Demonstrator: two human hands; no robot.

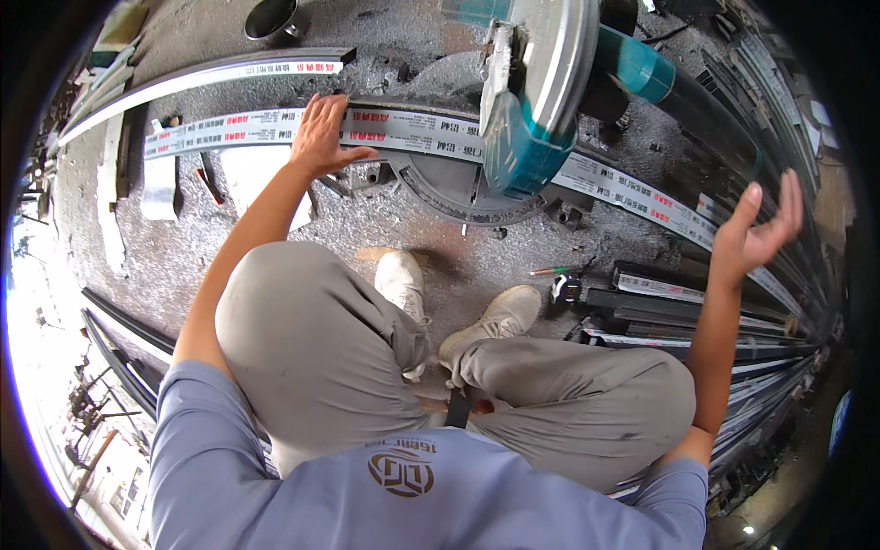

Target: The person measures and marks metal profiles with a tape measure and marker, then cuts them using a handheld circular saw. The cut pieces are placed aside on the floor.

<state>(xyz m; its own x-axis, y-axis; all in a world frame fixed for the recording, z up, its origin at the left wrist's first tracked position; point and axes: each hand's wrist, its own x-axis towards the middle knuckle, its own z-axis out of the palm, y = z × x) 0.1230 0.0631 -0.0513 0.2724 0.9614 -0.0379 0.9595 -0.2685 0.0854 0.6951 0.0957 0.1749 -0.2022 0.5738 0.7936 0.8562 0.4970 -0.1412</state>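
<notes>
A long profile bar wrapped in printed white film (pixel 412 133) runs across the base of a teal miter saw (pixel 527 151). My left hand (pixel 323 137) lies on the bar left of the saw head, fingers over its far edge and thumb stretched to the right. Off to the right, my right hand (pixel 761 225) is raised near the bar's right part, palm turned up and fingers apart, with nothing in it. The saw head covers the middle of the bar, so I cannot tell whether the blade touches it.
Another filmed bar (pixel 211 87) lies farther back at left, near a dark round pot (pixel 272 20). Stacked profiles (pixel 678 316) fill the right side. A tape measure (pixel 566 290) and a green pen-like stick (pixel 554 270) lie by my shoe (pixel 495 321). Metal shavings cover the floor.
</notes>
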